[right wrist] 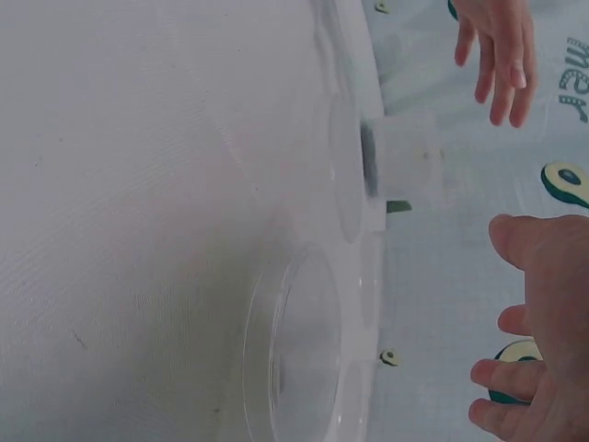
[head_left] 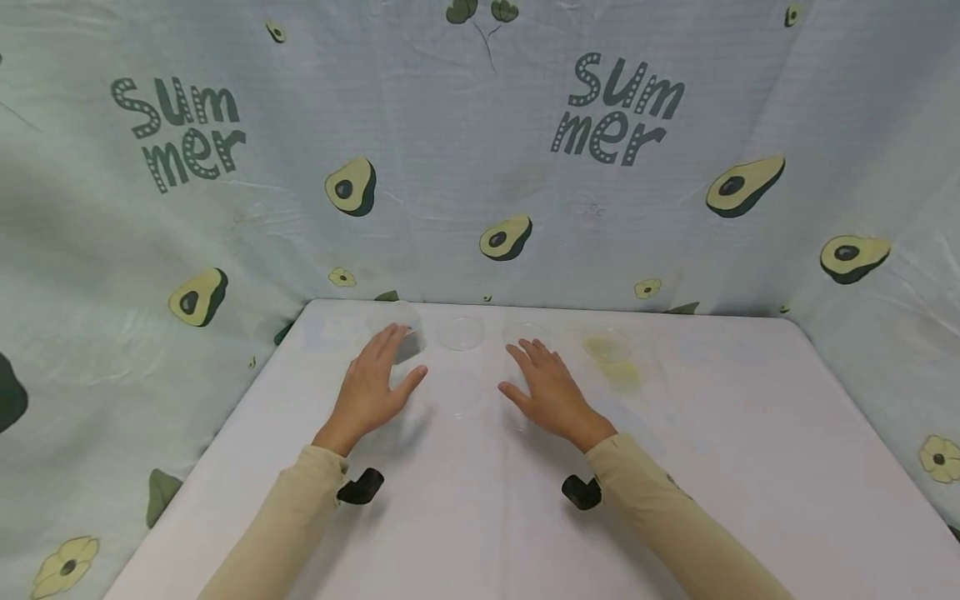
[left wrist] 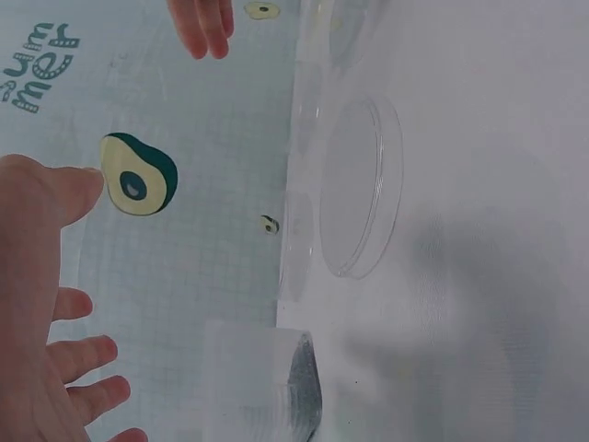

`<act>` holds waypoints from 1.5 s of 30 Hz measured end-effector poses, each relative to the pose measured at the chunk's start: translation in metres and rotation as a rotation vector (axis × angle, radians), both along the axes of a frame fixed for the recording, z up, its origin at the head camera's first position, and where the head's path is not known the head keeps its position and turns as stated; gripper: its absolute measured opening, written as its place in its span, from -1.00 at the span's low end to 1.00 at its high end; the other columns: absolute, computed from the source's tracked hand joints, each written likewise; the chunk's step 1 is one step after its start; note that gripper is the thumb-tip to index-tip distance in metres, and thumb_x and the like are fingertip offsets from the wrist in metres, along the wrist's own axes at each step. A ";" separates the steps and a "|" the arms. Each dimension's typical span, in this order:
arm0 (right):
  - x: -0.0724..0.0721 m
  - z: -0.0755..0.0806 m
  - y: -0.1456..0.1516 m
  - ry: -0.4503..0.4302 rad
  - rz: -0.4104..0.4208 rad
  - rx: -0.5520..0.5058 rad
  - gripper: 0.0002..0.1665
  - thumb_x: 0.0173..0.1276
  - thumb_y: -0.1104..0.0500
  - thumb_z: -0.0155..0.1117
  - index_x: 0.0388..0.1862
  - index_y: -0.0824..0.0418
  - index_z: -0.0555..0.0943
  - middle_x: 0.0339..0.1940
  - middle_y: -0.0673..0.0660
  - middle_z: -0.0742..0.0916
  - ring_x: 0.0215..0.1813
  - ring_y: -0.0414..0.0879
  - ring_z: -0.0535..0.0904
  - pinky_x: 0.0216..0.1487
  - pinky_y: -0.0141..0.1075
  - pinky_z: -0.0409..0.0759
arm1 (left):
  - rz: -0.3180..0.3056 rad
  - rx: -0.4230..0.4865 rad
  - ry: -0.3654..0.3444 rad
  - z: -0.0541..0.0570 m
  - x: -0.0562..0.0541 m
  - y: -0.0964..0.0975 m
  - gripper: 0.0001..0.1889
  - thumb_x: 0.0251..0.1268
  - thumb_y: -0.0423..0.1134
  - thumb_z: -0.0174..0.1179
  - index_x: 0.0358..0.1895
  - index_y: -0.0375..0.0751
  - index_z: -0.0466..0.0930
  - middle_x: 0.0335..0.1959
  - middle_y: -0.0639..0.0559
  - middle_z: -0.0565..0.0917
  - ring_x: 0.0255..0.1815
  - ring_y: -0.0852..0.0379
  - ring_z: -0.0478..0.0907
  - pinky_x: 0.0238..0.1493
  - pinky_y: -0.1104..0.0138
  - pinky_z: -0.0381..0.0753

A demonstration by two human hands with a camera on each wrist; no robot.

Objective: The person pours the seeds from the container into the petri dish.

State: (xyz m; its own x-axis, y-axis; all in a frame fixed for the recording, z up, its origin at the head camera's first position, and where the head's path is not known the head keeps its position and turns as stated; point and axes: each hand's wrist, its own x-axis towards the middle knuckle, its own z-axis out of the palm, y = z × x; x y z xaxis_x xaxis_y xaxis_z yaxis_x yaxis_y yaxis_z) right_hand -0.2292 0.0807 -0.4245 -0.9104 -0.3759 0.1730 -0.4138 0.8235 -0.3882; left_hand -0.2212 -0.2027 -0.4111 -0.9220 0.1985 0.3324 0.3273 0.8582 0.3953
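Observation:
My left hand (head_left: 369,390) hovers over the left side of the white table with spread, relaxed fingers, holding nothing. Just beyond its fingertips stands a translucent container (left wrist: 248,382) with dark grey stuff (head_left: 408,347) at its bottom; the hand partly covers it in the head view. Opposite, my right hand (head_left: 555,396) is likewise in the air with fingers apart. Between and beyond the hands lie several clear, shallow round dishes, like petri dishes: one near dish (head_left: 457,396), a far dish (head_left: 461,333), and another dish (right wrist: 308,345) nearest the right hand.
A yellowish patch (head_left: 617,367) shows on the table around a far-right dish (head_left: 609,346). Behind the table's back edge hangs a pale curtain (head_left: 435,125) printed with avocados and lettering. Black camera mounts (head_left: 362,486) sit at both wrists.

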 end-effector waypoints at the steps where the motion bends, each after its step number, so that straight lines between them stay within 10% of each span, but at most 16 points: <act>1: -0.001 -0.001 0.000 0.001 0.000 -0.004 -0.22 0.43 -0.15 0.13 0.50 0.14 0.22 0.53 0.22 0.29 0.58 0.17 0.07 0.52 0.16 0.06 | 0.005 0.007 -0.004 0.000 0.000 0.000 -0.24 0.35 0.10 0.13 0.50 -0.13 0.10 0.52 -0.18 0.16 0.52 -0.17 0.10 0.36 -0.23 0.21; 45: -0.025 -0.006 -0.021 -0.049 -0.012 0.001 -0.25 0.46 -0.14 0.09 0.50 0.14 0.20 0.53 0.19 0.29 0.58 0.11 0.09 0.57 0.00 0.04 | 0.114 0.088 -0.034 -0.012 -0.022 -0.034 -0.18 0.32 0.05 0.18 0.49 -0.28 0.03 0.50 -0.28 0.12 0.50 -0.25 0.09 0.41 -0.17 0.18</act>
